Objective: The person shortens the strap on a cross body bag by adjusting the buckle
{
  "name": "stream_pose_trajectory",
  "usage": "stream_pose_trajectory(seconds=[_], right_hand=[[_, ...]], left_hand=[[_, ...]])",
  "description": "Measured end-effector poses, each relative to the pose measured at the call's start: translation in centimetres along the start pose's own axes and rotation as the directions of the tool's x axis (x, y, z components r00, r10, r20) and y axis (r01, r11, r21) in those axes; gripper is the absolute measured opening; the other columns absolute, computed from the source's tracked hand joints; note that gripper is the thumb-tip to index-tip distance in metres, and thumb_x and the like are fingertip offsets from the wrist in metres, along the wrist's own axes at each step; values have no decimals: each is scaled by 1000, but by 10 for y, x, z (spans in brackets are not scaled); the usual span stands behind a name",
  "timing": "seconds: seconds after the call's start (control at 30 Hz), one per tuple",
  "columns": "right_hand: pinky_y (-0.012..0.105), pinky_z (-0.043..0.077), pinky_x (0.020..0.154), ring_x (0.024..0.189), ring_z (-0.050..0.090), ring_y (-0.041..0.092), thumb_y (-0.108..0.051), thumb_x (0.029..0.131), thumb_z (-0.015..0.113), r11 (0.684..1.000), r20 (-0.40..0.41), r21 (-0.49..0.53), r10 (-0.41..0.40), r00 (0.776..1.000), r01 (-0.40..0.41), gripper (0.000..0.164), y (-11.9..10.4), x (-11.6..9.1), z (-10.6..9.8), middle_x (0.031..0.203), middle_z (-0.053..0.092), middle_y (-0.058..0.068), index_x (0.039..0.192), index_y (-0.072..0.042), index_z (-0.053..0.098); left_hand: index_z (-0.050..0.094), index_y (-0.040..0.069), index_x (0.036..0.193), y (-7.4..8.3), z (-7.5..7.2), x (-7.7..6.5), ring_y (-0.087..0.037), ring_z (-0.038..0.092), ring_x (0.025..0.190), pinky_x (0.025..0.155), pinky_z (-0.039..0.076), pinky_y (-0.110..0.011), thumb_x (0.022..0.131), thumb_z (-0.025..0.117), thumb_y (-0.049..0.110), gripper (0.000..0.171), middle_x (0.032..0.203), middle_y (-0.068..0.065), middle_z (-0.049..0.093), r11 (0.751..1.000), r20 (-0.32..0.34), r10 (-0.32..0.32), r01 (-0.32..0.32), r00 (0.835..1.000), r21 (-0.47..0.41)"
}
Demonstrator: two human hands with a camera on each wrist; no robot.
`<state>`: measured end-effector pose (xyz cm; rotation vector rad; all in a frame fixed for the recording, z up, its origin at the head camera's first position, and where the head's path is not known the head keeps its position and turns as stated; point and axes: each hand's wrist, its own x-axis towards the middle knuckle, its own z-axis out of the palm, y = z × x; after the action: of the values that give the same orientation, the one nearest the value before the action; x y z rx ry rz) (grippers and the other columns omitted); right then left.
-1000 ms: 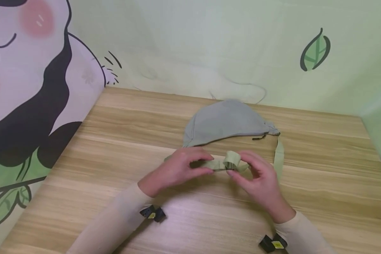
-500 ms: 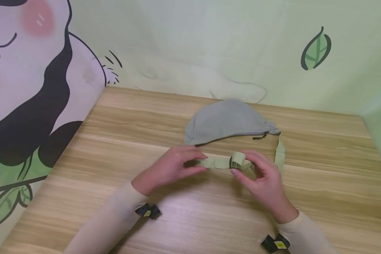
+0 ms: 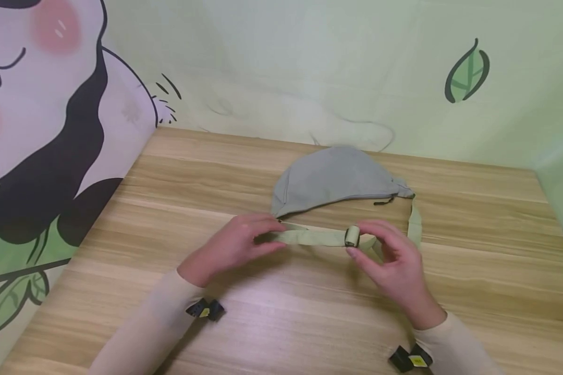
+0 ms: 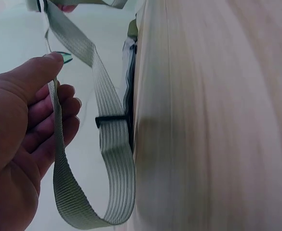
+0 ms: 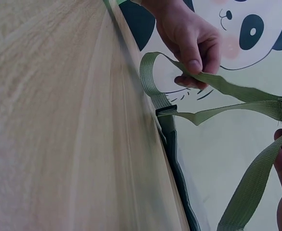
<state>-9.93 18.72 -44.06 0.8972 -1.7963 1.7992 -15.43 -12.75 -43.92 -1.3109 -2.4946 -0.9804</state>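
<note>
A grey waist bag (image 3: 338, 179) lies flat on the table, its light green webbing strap (image 3: 314, 238) running out toward me. My left hand (image 3: 232, 242) pinches the strap between thumb and fingers. To its right, my right hand (image 3: 396, 263) holds a strap slider (image 3: 352, 236) with a short loop of webbing standing up through it. Between the hands the strap is stretched nearly straight. In the left wrist view, the webbing hangs in a loop below the left hand, and a second dark slider (image 4: 112, 120) sits on it near the bag.
The wooden table (image 3: 262, 333) meets a light green wall cloth (image 3: 262, 67) just behind the bag. A panda print (image 3: 33, 104) covers the left wall. From the bag's right end, another strap part (image 3: 414, 224) hangs toward the right hand.
My left hand has moved left along with the strap, and the stretch between the hands has lengthened. The webbing loop at the slider has shrunk. My right hand has shifted slightly right.
</note>
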Motion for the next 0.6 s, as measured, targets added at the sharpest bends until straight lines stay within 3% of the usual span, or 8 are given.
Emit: stream_pose_trajectory(seconds=[0.37, 0.6], right_hand=[[24, 58, 104, 117, 71, 13, 15, 83, 83, 1000, 14, -5, 14, 1000, -14, 36, -2, -1, 0, 124, 75, 5, 112, 25, 65], [25, 58, 105, 118, 71, 15, 6, 87, 85, 1000, 7, -10, -11, 1000, 12, 34, -1, 0, 1, 125, 75, 7, 114, 19, 69]], left_hand=[[80, 5, 111, -5, -8, -7, -19, 76, 98, 90, 65, -36, 88, 90, 15, 27, 107, -6, 80, 1000, -3, 14, -14, 1000, 9], [80, 5, 112, -8, -7, -10, -19, 76, 97, 89, 65, -36, 89, 90, 13, 26, 106, -6, 80, 1000, 1, 23, -23, 1000, -3]])
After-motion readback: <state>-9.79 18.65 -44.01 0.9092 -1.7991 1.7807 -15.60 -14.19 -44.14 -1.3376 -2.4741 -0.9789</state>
